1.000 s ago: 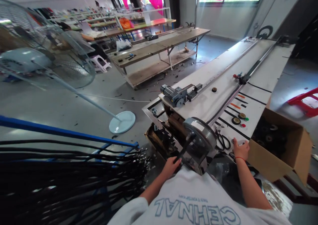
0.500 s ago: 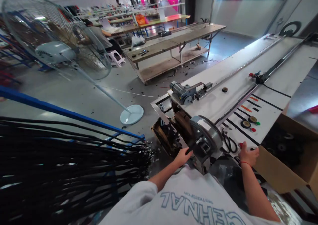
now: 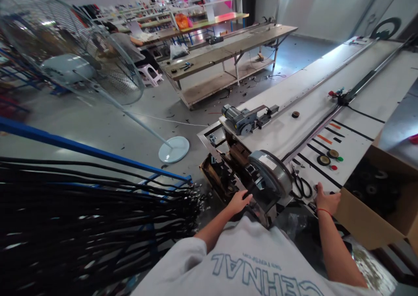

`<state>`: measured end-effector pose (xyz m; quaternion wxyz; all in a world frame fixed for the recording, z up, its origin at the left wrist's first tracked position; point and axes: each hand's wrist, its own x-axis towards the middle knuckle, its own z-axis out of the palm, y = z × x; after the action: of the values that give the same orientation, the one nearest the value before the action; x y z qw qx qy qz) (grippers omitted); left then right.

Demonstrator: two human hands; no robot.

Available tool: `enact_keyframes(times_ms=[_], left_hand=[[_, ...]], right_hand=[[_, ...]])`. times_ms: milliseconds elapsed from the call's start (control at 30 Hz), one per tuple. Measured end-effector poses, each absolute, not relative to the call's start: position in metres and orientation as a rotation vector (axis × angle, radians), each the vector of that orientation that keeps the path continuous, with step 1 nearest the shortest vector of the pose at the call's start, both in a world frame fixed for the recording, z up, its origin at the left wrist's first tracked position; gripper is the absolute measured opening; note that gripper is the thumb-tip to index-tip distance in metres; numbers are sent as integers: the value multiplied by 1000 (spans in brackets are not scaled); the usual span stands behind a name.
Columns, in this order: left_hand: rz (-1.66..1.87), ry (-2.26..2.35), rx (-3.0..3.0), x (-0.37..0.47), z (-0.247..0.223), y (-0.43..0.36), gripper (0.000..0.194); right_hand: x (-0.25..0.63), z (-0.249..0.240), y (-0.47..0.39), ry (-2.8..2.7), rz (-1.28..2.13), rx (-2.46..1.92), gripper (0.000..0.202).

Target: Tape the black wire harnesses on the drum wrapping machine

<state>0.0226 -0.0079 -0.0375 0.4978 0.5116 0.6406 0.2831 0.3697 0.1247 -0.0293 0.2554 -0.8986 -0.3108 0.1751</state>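
My left hand (image 3: 240, 201) is at the near side of a machine with a round grey reel housing (image 3: 273, 172), its fingers curled in. Whatever lies in those fingers is too dark to make out against the black parts beside them. My right hand (image 3: 328, 200) rests at the near edge of the white worktable (image 3: 281, 132), thumb and fingers apart. One of its fingertips covers the spot of a small red button. Left of that hand, black-handled scissors (image 3: 303, 187) lie on the table.
A cardboard box (image 3: 369, 217) with dark contents stands at right. Left, black strips (image 3: 98, 217) hang on a blue rack (image 3: 98, 143). Tape rolls (image 3: 324, 160) and a small motor (image 3: 240, 118) sit on the worktable. A fan (image 3: 68, 69) stands behind; a person sits beyond.
The dark piece that ran from my left hand toward the reel no longer shows clearly, and the reel's front parts look different. My right fingertip has come over the red button.
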Motion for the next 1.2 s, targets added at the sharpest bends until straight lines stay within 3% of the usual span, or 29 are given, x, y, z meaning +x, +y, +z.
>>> enact_keyframes(times_ms=[367,600,867,1200], left_hand=[[386,1687,1279,-3,-72,-57,17],[605,1788,1252,-10,-54,-82,37],[714,1740,1288,13,-23,-51,35],[792,1677,1352,27,-9,-23,39]], right_hand=[[372,-31,127,-868,463,-2439,81],[376,-38,129,-861,466,-2415,80],[365,-21,125,-906,450,-2392,75],[364,-30,125,-990,379,-2377,85]])
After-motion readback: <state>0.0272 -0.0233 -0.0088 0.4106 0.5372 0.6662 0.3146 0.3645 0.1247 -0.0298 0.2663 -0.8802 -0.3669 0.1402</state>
